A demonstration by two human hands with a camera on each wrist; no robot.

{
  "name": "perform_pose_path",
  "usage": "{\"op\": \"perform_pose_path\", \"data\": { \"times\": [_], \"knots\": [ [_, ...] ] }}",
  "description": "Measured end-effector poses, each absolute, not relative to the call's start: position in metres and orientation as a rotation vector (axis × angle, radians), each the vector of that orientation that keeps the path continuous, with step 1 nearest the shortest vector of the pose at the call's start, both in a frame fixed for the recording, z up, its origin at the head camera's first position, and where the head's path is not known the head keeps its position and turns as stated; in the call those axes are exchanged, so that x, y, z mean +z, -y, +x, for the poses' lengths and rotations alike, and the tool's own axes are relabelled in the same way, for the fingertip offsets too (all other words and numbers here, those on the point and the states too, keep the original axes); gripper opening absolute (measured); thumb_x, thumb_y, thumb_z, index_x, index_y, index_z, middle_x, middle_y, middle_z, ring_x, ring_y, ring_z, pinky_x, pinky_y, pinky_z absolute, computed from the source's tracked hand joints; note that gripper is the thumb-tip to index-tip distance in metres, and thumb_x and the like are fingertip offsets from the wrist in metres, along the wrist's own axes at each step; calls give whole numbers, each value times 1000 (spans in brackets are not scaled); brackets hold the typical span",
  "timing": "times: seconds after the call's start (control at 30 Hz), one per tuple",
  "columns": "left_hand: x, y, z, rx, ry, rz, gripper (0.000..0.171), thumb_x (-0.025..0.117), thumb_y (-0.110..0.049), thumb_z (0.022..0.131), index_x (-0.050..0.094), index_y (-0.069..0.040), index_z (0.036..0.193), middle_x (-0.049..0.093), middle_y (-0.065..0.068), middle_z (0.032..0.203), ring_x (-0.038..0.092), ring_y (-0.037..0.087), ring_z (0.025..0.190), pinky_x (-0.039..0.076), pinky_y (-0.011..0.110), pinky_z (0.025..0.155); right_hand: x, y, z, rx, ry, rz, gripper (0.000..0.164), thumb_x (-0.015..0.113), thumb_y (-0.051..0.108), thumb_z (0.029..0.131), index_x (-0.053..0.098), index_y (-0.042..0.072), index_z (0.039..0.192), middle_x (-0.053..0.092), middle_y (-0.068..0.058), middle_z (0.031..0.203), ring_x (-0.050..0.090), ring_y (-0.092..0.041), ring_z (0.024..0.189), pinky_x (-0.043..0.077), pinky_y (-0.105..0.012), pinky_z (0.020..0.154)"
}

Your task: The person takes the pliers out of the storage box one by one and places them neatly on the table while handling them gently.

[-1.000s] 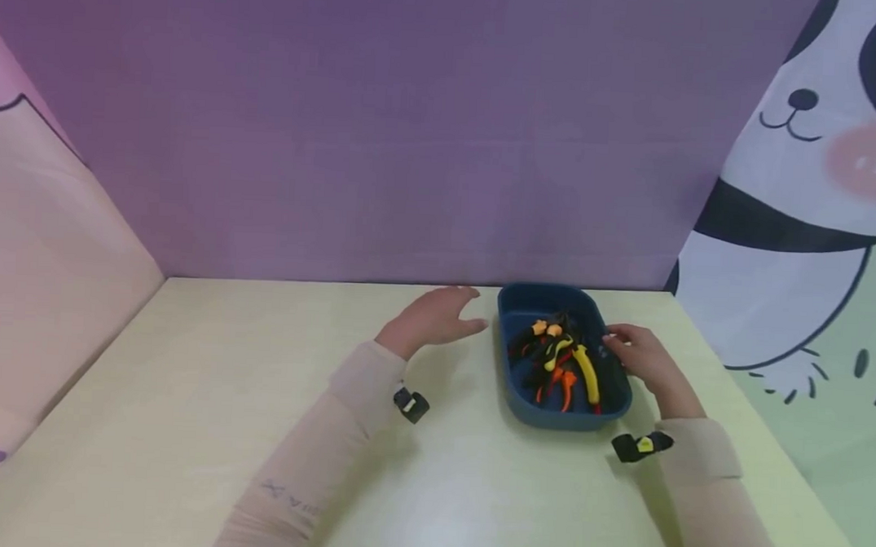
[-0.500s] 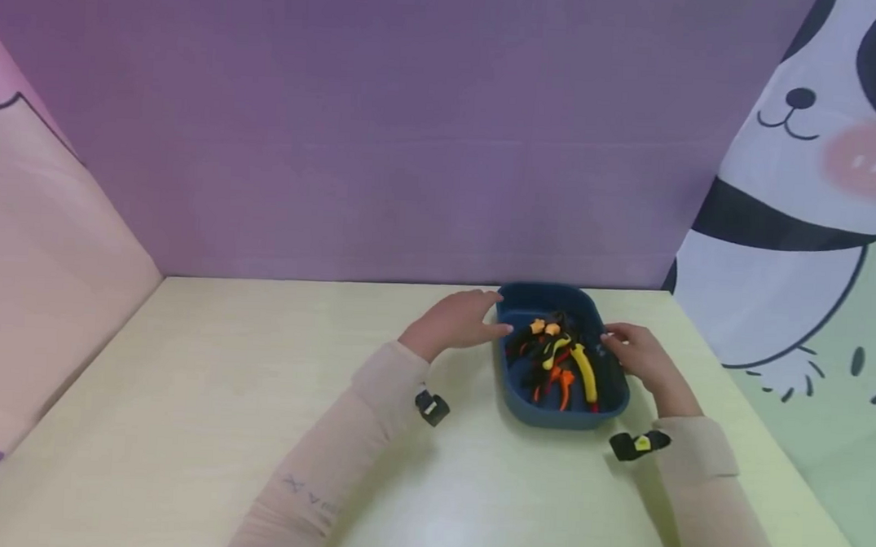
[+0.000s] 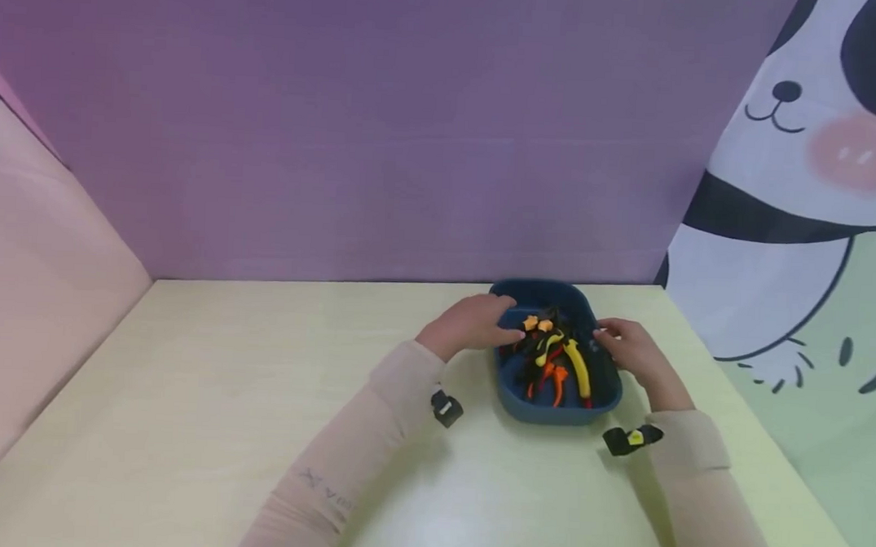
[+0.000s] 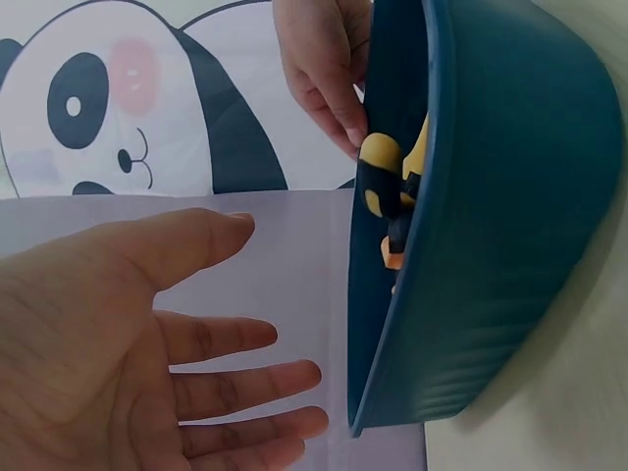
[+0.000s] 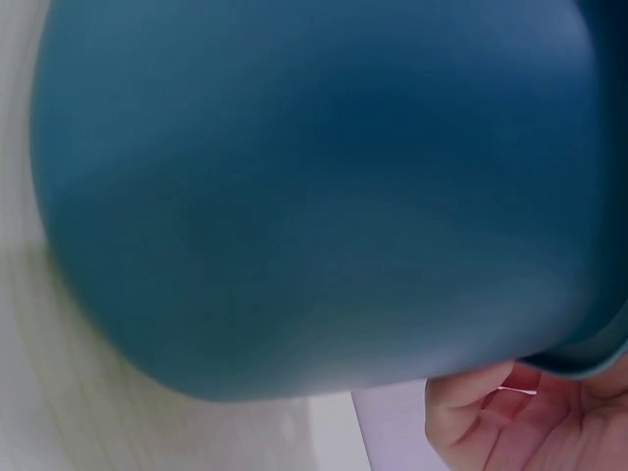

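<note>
Where coloured pieces (image 3: pixel 550 344) overlap in bin (image 3: pixel 552 414), some seem hidden.

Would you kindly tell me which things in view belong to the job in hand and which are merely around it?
In the job:
blue bin
colourful items inside
right hand, holding the bin's rim
left hand, open nearby

Around it:
pale table
purple backdrop
panda print

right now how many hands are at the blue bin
2: the left hand, fingers extended, at the left side of the blue bin, and the right hand, gripping its right rim. No other hand appears hidden.
</note>
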State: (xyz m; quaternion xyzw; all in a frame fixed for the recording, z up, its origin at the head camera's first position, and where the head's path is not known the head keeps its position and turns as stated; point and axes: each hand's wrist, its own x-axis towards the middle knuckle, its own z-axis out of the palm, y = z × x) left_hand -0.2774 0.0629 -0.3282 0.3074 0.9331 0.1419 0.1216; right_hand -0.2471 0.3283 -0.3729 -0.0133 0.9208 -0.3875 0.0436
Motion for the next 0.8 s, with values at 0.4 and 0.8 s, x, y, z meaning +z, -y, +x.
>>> {"op": "perform_pose_path", "data": {
  "times": [0.4, 0.8],
  "knots": [
    [-333, -83, -281, 365, -2707, 943, 64, 56, -45, 92, 39, -10, 142, 45, 6, 142, 43, 21, 129, 35, 33, 104, -373, -330, -245, -1196, -2811, -37, 44, 41, 14, 100, 38, -18, 129, 49, -35, 117, 60, -27, 88, 54, -37, 69],
    [-341, -99, -287, 336, -2715, 1016, 43, 63, -39, 89, 58, -8, 117, 61, 1, 103, 55, 14, 89, 44, 29, 79, -374, -331, -245, -1200, -2805, -21, 45, 42, 16, 100, 38, -17, 130, 50, -34, 117, 60, -26, 87, 54, -36, 69]
  ]
}}
